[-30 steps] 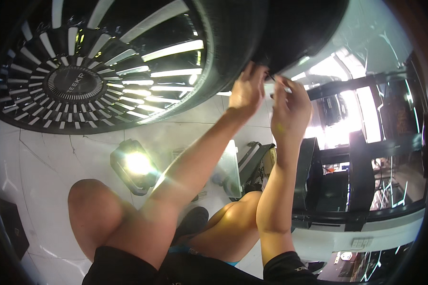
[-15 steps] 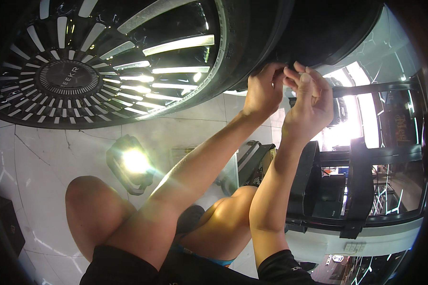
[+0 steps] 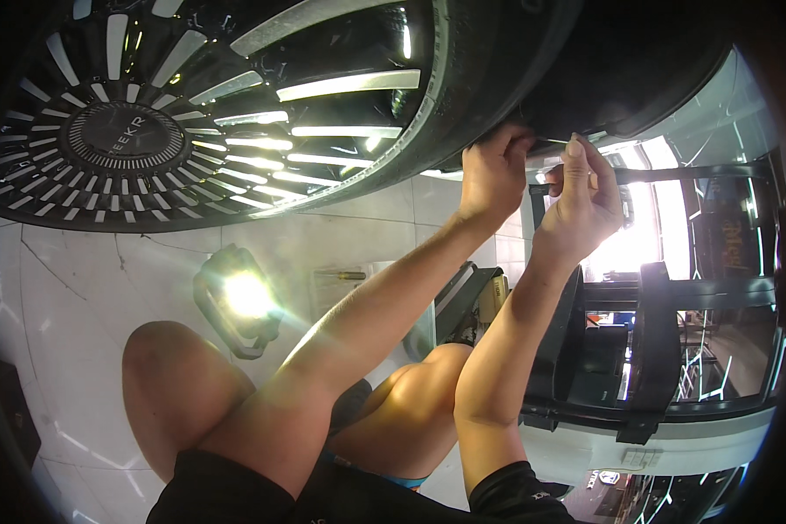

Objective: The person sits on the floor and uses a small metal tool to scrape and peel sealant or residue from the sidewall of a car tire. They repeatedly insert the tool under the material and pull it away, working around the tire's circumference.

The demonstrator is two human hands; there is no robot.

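Thin pale strand (image 3: pixel 553 140) spans the gap between both hands, by the edge of the black wheel-arch trim (image 3: pixel 624 74). Left hand (image 3: pixel 495 175): fingers curled at one end, can't tell if gripping. Right hand (image 3: pixel 582 194): thumb tip at the other end, pinch unclear. Lit work light (image 3: pixel 240 301) on tiled floor (image 3: pixel 79 297), near multi-spoke wheel (image 3: pixel 223 118).

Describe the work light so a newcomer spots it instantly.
Find the big spoked wheel at upper left. Below it, on the pale tiled floor, left of the person's left forearm, sits a black-framed work light. Its glaring lit face sets it apart from the dark, unlit boxy object at the picture's left edge.
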